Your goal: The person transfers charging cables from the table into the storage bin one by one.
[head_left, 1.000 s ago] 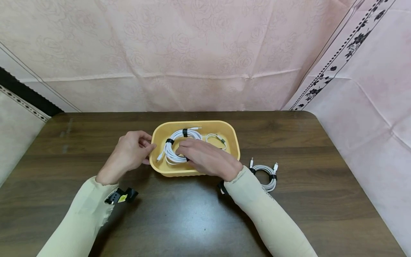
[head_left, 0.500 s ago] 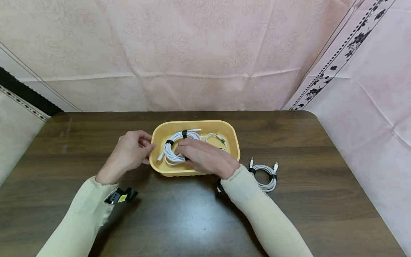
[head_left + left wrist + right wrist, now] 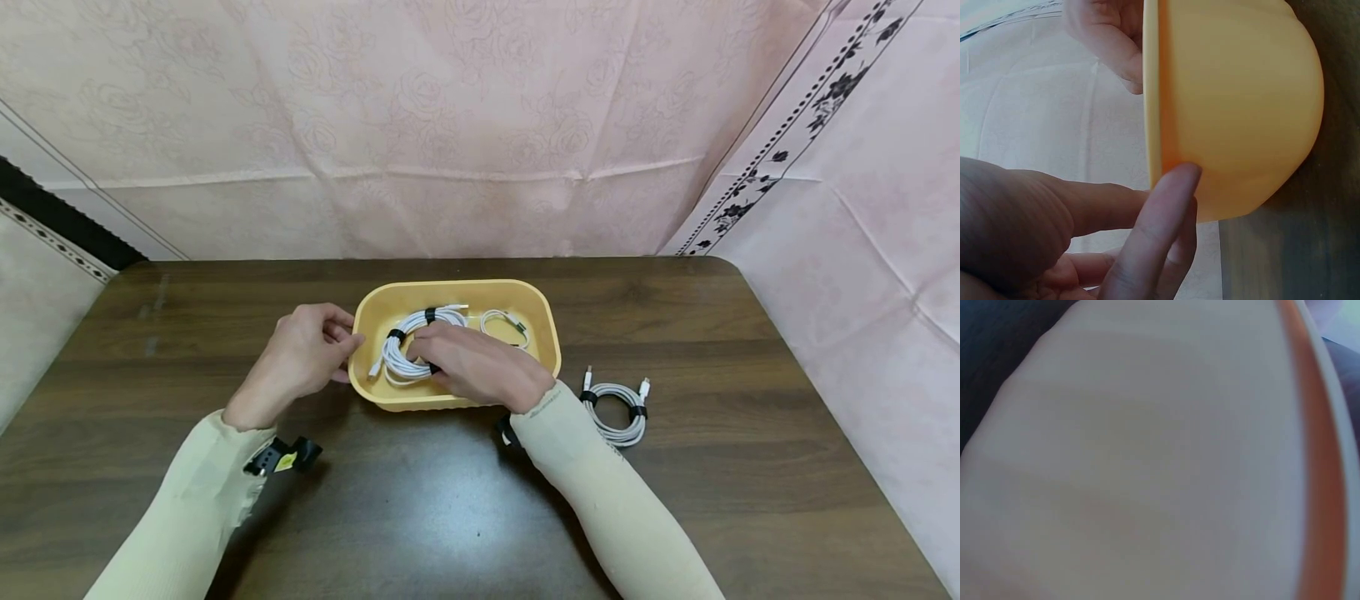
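A pale pink covering with faint rose outlines point(image 3: 450, 125) rises behind the far edge of the brown wood-grain tabletop point(image 3: 712, 358) in front of you. On it stands a yellow oval-cornered plastic basin point(image 3: 510, 292), its long axis running left to right between your hands. Your left hand point(image 3: 303, 354) is at the basin's left end, where you pinch the rim, a finger lying along the outer wall. Your right hand point(image 3: 480, 362) reaches over the near rim, and its fingers curl round the right side of the white cable coil point(image 3: 392, 354) on the basin floor; your thumb is mostly hidden, and the right wrist view is too blurred to show the grip. From those fingers the coil lies to the left, one plug pointing right, the other toward your left and near side. The thin cable loop point(image 3: 522, 331) sits beyond your knuckles, inside the basin. Outside, a grey-white cable coil point(image 3: 628, 435) lies beside your right sleeve point(image 3: 607, 492), nearer that hand.
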Demonstrator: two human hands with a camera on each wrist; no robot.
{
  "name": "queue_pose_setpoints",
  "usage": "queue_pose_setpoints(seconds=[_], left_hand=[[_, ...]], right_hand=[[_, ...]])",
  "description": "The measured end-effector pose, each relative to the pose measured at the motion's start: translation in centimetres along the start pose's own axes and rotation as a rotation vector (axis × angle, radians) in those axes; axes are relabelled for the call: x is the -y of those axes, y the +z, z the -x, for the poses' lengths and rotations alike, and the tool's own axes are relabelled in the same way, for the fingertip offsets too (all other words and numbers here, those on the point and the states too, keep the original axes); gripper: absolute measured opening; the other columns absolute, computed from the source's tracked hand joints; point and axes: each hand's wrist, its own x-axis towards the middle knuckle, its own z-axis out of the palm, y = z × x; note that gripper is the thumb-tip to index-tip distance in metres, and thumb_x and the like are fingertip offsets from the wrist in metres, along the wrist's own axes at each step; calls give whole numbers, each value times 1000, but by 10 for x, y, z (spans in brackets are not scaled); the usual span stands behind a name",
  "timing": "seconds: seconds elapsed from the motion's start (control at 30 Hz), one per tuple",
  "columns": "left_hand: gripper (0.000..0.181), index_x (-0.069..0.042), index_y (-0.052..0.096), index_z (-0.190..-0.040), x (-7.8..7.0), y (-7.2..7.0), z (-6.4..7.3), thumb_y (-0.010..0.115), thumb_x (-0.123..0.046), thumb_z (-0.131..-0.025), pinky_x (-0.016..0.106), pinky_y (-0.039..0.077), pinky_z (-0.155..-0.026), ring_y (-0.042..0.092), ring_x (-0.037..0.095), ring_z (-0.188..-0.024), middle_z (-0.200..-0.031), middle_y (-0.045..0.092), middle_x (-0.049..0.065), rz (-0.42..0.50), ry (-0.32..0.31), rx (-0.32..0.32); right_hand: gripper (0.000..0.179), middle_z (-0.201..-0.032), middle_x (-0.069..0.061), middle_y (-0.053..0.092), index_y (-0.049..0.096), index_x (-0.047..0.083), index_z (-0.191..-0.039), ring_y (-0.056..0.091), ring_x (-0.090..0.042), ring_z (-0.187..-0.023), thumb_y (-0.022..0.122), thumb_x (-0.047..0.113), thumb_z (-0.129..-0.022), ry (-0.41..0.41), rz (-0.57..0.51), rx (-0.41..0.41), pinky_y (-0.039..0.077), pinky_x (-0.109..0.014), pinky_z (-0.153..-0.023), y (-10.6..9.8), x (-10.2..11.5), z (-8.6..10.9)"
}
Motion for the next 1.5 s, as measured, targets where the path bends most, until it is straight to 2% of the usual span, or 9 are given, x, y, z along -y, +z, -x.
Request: queue_pose_setpoints(seconds=[0.27,0.5,0.77,1.03,1.5], left_hand=[[31,6,55,-130,0,0,0,56,-12,-105,38,67,-72,71,16,-75,-111,64,23,4,-3,6],[32,8,55,-129,1,1,-1,57,-12,-104,36,67,-70,72,15,-73,-109,66,23,3,13,4],[32,8,56,-129,1,1,0,58,-12,-103,36,67,-68,71,13,-71,-108,66,23,0,21,0],[32,8,56,-128,1,2,0,58,-12,-103,36,67,-68,71,14,-71,-108,66,23,9,21,-5],[31,8,57,-127,1,1,0,59,-12,-103,36,67,-68,71,13,-69,-108,66,24,-3,22,-10]], right_hand=[[13,-91,4,54,66,11,-92,49,-11,-90,68,-2,-92,18,-11,16,42,-24,-79,0,0,-1],[16,-89,2,52,63,11,-86,47,-12,-87,70,-3,-87,14,-8,25,39,-24,-76,1,-1,-3],[26,-82,6,48,57,16,-81,46,-9,-81,76,-2,-82,58,-44,40,36,-22,-69,0,-3,-5],[24,-84,8,58,65,16,-88,53,-10,-80,79,-1,-78,107,-65,42,45,-23,-70,1,-4,-3],[25,-80,8,54,62,16,-84,50,-9,-76,81,0,-77,119,-70,45,40,-21,-65,2,-5,-5]])
